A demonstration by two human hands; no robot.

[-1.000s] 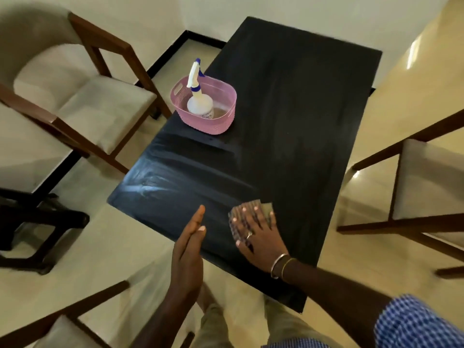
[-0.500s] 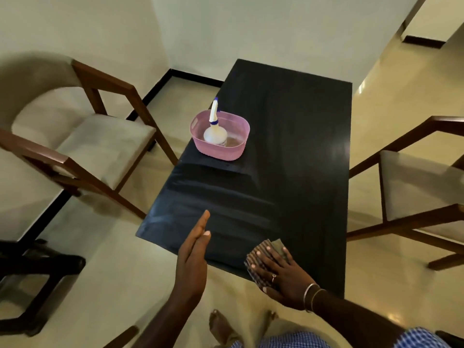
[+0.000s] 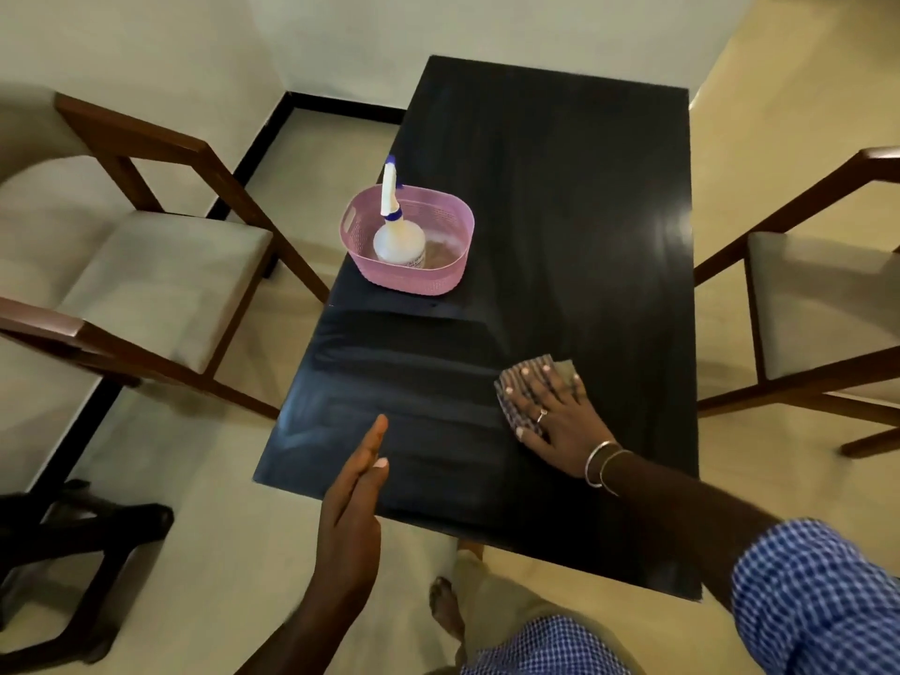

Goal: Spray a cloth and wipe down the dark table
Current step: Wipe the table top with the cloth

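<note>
My right hand point(image 3: 550, 416) lies flat on the checked cloth point(image 3: 511, 382), fingers straight and spread, pressing it onto the dark desk point(image 3: 560, 211). My left hand point(image 3: 350, 509) is off to its left at the desk's near edge, edge-on, fingers straight and together, holding nothing. Pale wipe streaks mark the surface between and ahead of both hands. Well ahead of the left hand sits a pink basket point(image 3: 414, 280) with the white spray bottle point(image 3: 397, 241) upright inside. One wooden chair point(image 3: 160, 280) stands left of the left hand, and another chair point(image 3: 818, 304) stands right of the right hand.
</note>
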